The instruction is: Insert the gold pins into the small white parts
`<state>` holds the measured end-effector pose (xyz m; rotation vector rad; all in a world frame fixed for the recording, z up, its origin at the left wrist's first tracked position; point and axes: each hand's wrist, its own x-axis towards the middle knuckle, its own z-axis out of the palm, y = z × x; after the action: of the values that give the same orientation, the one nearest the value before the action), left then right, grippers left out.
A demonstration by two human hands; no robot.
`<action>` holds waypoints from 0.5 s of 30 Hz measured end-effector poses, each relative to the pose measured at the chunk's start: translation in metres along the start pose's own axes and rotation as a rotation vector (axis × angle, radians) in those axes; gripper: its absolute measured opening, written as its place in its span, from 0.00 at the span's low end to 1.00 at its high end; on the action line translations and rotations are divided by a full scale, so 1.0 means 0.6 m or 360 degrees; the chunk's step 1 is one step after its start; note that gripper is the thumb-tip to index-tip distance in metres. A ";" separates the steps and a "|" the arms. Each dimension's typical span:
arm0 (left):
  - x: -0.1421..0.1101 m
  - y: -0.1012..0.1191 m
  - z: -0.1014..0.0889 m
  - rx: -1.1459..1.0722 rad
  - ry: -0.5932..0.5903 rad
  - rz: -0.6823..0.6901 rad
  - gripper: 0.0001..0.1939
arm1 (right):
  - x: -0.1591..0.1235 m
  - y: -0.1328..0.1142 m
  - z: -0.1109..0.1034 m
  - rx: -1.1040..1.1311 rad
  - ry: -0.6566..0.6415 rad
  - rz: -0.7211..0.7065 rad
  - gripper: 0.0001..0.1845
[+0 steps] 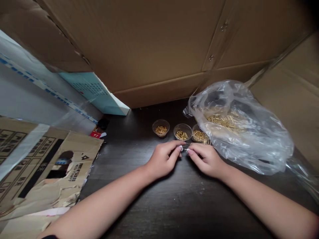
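My left hand [164,158] and my right hand [207,160] face each other just above the dark table. Both are closed, thumb pinched against fingers. Thin metal pins [185,146] span the small gap between the fingertips; their exact shape is too small to make out. Just beyond my hands stand three small clear cups with little gold-coloured metal pieces: a left cup [160,128], a middle cup [182,132] and a right cup [198,133]. Some longer gold pins [206,142] lie by the right cup, partly covered by my right hand.
A clear plastic bag [259,142] holding many gold pins [223,121] lies at the right, against the cups. Cardboard walls [154,43] rise behind and at the right. A torn cardboard box [47,166] and a light-blue box [92,93] stand at the left.
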<state>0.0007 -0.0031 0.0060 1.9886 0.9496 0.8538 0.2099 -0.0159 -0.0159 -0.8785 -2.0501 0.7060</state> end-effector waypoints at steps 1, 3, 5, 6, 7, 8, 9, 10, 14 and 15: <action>-0.001 0.006 -0.003 -0.0014 0.0056 -0.0018 0.12 | 0.000 0.000 0.000 0.0000 0.0026 -0.0001 0.12; 0.000 0.022 -0.014 -0.0042 0.0137 -0.0051 0.12 | -0.001 -0.001 -0.001 -0.0007 0.0054 0.0010 0.13; 0.005 0.037 -0.031 -0.0080 0.0193 -0.0077 0.12 | -0.001 -0.001 0.000 -0.0012 0.0055 0.0017 0.13; 0.010 0.043 -0.043 -0.0092 0.0230 -0.0089 0.12 | -0.001 -0.001 0.001 -0.0014 0.0051 0.0021 0.14; 0.016 0.049 -0.056 -0.0058 0.0257 -0.0101 0.13 | 0.000 -0.001 0.002 -0.0014 0.0044 0.0026 0.14; 0.025 0.052 -0.071 0.0029 0.0301 -0.0098 0.13 | 0.000 0.000 0.002 -0.0014 0.0041 0.0032 0.14; 0.035 0.055 -0.087 0.0146 0.0329 -0.0102 0.12 | 0.001 0.000 0.003 -0.0012 0.0034 0.0039 0.15; 0.046 0.055 -0.104 0.0311 0.0336 -0.0103 0.11 | 0.001 0.001 0.004 -0.0012 0.0028 0.0046 0.15; 0.094 0.050 -0.159 0.1041 -0.0013 -0.0009 0.11 | -0.001 0.005 0.005 -0.0020 0.0014 0.0044 0.14; 0.105 0.049 -0.167 0.1181 -0.0140 -0.0003 0.12 | -0.002 0.005 0.005 -0.0024 0.0014 0.0042 0.14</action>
<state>-0.0388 0.0711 0.0945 2.6097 1.3455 0.4249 0.2091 -0.0155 -0.0200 -0.9169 -2.0421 0.7007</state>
